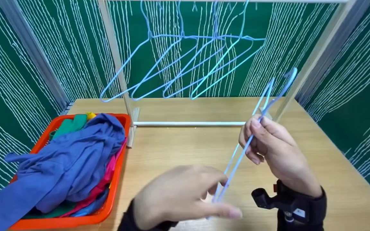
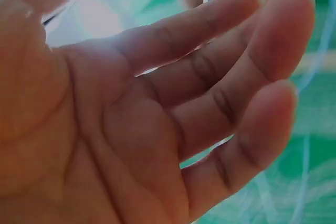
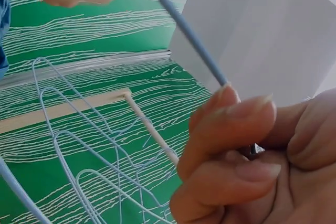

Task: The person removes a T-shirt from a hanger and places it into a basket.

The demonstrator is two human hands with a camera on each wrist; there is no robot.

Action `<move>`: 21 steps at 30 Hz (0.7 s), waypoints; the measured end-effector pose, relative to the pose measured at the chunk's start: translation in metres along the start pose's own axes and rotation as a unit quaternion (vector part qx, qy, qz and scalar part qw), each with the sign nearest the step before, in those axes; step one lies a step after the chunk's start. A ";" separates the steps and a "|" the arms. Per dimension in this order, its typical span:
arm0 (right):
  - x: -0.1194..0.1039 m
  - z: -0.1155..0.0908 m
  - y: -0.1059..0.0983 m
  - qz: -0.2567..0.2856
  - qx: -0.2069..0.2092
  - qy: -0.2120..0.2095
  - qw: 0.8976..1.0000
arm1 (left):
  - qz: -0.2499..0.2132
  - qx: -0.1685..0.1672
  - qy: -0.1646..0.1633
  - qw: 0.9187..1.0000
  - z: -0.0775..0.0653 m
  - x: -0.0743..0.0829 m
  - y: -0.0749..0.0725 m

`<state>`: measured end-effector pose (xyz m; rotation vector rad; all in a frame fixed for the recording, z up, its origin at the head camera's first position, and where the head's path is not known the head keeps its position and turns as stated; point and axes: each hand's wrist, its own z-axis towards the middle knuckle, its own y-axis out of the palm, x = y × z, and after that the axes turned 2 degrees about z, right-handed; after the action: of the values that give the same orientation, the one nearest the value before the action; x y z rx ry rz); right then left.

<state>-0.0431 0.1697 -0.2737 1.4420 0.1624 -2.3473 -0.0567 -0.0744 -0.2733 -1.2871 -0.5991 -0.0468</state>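
Note:
My right hand (image 1: pixel 275 144) pinches a light blue wire hanger (image 1: pixel 243 150) between thumb and fingers, close to its hook end. The hanger stands tilted over the table, hook up and to the right. In the right wrist view the curled fingers (image 3: pixel 231 145) wrap the blue wire. My left hand (image 1: pixel 185 192) is at the hanger's lower end, its thumb stretched out and its fingers loosely bent; in the head view it overlaps the wire. The left wrist view shows the left palm (image 2: pixel 131 114) facing the camera with nothing in it.
Several blue and mint hangers (image 1: pixel 172 69) hang from a rack (image 1: pixel 315 61) at the back. An orange basket (image 1: pixel 114 189) on the left holds a crumpled blue garment (image 1: pixel 69 163) that spills over its rim, with green and pink cloth. The wooden table (image 1: pixel 172 144) spans the front.

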 end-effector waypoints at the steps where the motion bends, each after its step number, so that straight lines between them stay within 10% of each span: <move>1: 0.000 0.000 0.000 -0.006 0.006 0.001 1.000 | 0.018 -0.012 0.022 1.000 0.004 0.001 0.002; 7: 0.000 0.000 -0.004 -0.048 0.079 0.028 0.995 | 0.010 -0.021 0.040 0.999 0.014 0.000 0.003; 12: -0.003 0.001 0.001 -0.181 0.205 0.119 0.955 | -0.079 0.003 0.014 0.997 0.015 -0.005 0.004; 21: -0.008 0.000 0.027 -0.352 0.104 0.195 0.910 | -0.139 0.091 0.014 0.986 0.022 -0.010 0.002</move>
<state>-0.0300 0.1468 -0.2642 2.2486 0.6557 -2.6214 -0.0724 -0.0569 -0.2764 -1.0175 -0.7383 -0.2360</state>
